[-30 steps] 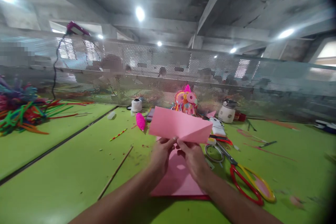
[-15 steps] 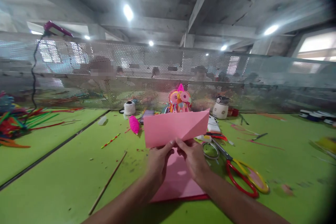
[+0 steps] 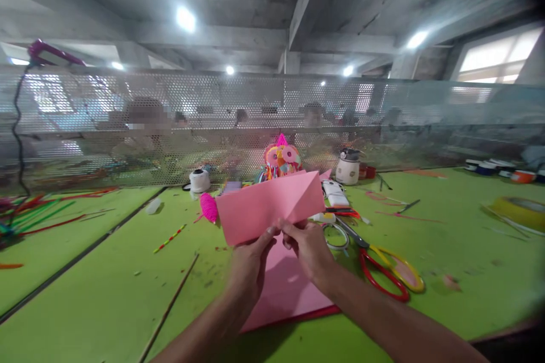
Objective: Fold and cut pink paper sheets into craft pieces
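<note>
A folded pink sheet of paper (image 3: 259,207) is held up in front of me, its right part creased on a slant. My left hand (image 3: 254,258) pinches its lower edge, thumb on the near side. Right beside it, my right hand (image 3: 310,249) pinches the same edge, the two thumbs almost touching. Other fingertips are hidden behind the paper. Beneath my hands lies more pink paper (image 3: 289,295) with a red edge along its bottom. Scissors with red and yellow handles (image 3: 389,269) rest to the right of my right hand.
An owl-like paper craft (image 3: 281,157) stands beyond the sheet. Pink yarn (image 3: 208,207), a thread spool (image 3: 199,180) and a thin stick (image 3: 172,300) lie leftward. A whitish jar (image 3: 348,167), a tape ring (image 3: 336,236) and yellow tape (image 3: 517,212) are rightward. A perforated metal screen (image 3: 204,147) borders the green table.
The paper has tilted, its left end lower and its right end higher, while both hands keep their pinch. The camera view has turned slightly right, shifting the table things leftward.
</note>
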Demonstrator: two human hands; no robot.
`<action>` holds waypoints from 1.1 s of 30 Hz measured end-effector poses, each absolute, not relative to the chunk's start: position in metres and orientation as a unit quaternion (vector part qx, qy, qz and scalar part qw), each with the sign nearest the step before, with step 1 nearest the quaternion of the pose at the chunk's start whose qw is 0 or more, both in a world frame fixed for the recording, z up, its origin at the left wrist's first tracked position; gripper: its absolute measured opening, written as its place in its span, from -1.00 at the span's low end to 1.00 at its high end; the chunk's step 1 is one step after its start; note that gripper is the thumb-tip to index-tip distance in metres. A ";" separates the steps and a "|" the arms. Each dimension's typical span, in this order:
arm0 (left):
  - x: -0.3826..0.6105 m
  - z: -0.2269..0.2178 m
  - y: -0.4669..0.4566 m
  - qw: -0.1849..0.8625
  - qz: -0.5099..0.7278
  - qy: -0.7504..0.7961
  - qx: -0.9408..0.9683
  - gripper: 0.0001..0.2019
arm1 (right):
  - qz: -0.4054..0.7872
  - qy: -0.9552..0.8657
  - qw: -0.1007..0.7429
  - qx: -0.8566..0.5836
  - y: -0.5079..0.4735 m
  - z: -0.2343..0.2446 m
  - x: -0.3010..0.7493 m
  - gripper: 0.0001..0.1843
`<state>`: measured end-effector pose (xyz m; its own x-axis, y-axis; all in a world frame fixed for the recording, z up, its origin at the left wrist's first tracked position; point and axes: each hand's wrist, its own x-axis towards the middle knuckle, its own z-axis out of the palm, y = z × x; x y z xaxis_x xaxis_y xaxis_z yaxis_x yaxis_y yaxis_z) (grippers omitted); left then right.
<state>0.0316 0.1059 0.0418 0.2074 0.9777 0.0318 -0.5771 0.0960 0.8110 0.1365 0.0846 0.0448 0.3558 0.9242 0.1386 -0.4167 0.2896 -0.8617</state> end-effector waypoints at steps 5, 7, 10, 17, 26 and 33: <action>0.027 0.047 0.111 0.696 0.575 0.287 0.319 -0.83 | 0.479 -0.294 0.742 -0.365 0.087 0.053 0.151 -0.65; 0.024 0.050 0.114 0.692 0.581 0.314 0.290 -0.84 | 0.469 -0.275 0.761 -0.353 0.090 0.057 0.164 -0.66; 0.023 0.053 0.118 0.680 0.599 0.321 0.275 -0.83 | 0.456 -0.268 0.778 -0.339 0.093 0.063 0.183 -0.71; 0.021 0.050 0.126 0.678 0.616 0.289 0.279 -0.77 | 0.457 -0.278 0.776 -0.335 0.095 0.065 0.189 -0.73; 0.009 0.049 0.140 0.708 0.593 0.265 0.277 -0.94 | 0.248 -0.498 0.750 -0.358 0.082 0.062 0.188 -0.60; 0.006 0.044 0.143 0.702 0.587 0.243 0.323 -0.77 | 0.205 -0.556 0.703 -0.394 0.075 0.066 0.196 -0.81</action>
<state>0.0058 0.1432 0.0441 0.1938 0.9803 0.0381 -0.6666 0.1031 0.7383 0.1958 0.0750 0.0661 0.2971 0.7266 0.6195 0.1492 0.6055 -0.7818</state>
